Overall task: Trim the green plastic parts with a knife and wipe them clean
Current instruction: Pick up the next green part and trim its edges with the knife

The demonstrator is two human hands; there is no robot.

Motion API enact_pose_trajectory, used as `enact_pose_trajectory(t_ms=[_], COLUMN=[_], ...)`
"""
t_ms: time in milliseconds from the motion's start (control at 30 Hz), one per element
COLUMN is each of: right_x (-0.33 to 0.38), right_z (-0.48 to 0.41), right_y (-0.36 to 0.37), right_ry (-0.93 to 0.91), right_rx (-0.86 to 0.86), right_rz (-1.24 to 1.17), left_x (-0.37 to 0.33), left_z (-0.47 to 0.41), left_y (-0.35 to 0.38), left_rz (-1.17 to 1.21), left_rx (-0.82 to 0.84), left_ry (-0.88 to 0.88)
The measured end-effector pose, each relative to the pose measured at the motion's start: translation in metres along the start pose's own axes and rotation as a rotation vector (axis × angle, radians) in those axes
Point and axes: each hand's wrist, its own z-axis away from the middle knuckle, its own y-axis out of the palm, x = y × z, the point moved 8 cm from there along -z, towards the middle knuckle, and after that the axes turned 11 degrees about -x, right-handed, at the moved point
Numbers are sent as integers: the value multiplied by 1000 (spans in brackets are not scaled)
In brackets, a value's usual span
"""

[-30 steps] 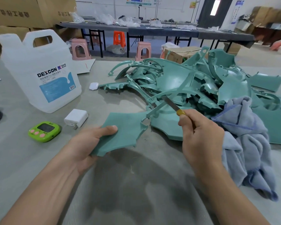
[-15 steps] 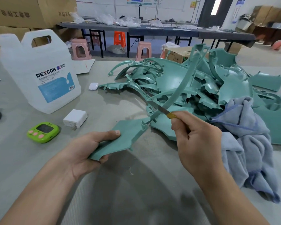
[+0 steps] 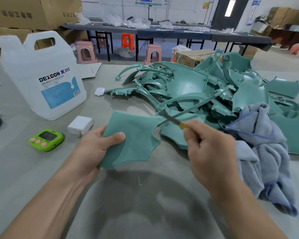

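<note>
Grey surface [image 3: 24, 169] underneath — left hand [image 3: 93, 149], grip pinching the green part [image 3: 135, 135]; right hand [image 3: 209, 152], grip wrapped round the knife [image 3: 173, 120], blade seemingly touching its thin arm.

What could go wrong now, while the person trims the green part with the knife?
The left hand holds the green part only by its flat panel, so the thin arm under the knife may flex and the blade slip toward that hand. The arm's far end lies over the pile of green parts and might snag.
</note>
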Motion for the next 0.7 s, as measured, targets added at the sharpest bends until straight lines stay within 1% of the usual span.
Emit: enact_pose_trajectory(t_ms=[67, 100, 167, 233, 267, 300, 367, 433, 467, 500, 567, 600, 633, 700], right_x=[-3, -9, -27, -41, -42, -36, -21, -23, -29, -37, -54, -56, -54, -38], right_z=[8, 7, -1, -9, -10, -8, 1, 5, 2, -3, -9, -9, -8, -1], right_y=[16, 18, 8, -7, -9, -6, 7, 20, 19, 13, -7, -14, -15, 0], right_ry=[26, 48, 134, 222, 217, 172, 73, 91, 128, 181, 292, 312, 301, 217], right_rx=[95, 87, -18, -129, -138, -110, -10, 56, 39, -12, -165, -209, -209, -111], right_rz=[-45, -21, 61, 41, 10, -15, -21, 11, 46, 81, 109, 99, 89, 112], left_x=[0, 0, 1, 3, 4, 5, 6, 6, 5, 4, 4, 4, 4, 4], left_z=[-1, -2, -6, -9, -10, -11, -12, -12, -12, -13, -14, -14, -14, -15], left_y=[-1, -4, -10, -14, -15, -16, -16, -15, -16, -16, -17, -16, -16, -15], left_rz=[-8, -13, -36, -72, -81, -89, -103, -101, -97, -99, -124, -143, -159, -176], left_rx=[-13, -29, -77, -108, -115, -119, -119, -110, -110, -111, -120, -128, -133, -130], left_ry=[6, 9, 16, 22, 22, 23, 24, 33, 47, 64, 97, 112, 124, 134])
